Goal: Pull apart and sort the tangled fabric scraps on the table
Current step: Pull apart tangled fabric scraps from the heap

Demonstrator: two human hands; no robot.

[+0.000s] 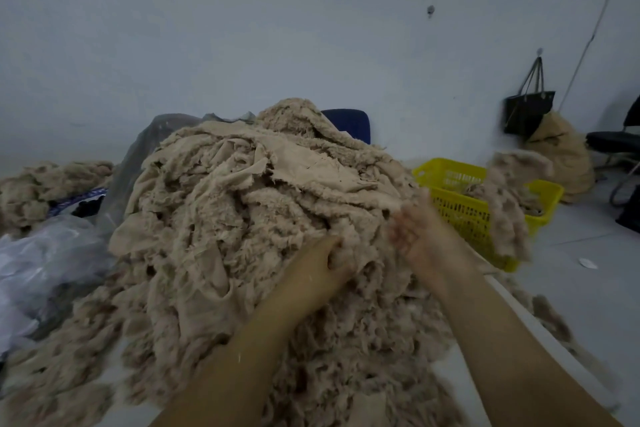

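left hand (322, 265) has fingers clamped on the scrap pile (225, 218), blurred right hand (415, 237) fingers apart.

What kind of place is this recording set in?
Probably a small textile-scrap sorting workroom: a big heap of beige fabric scraps, a yellow crate holding more, a stuffed sack by the bare wall.

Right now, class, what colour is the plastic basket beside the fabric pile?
Bright yellow basket, clearest in the head view.

Dim, bluish light; wide-angle distortion
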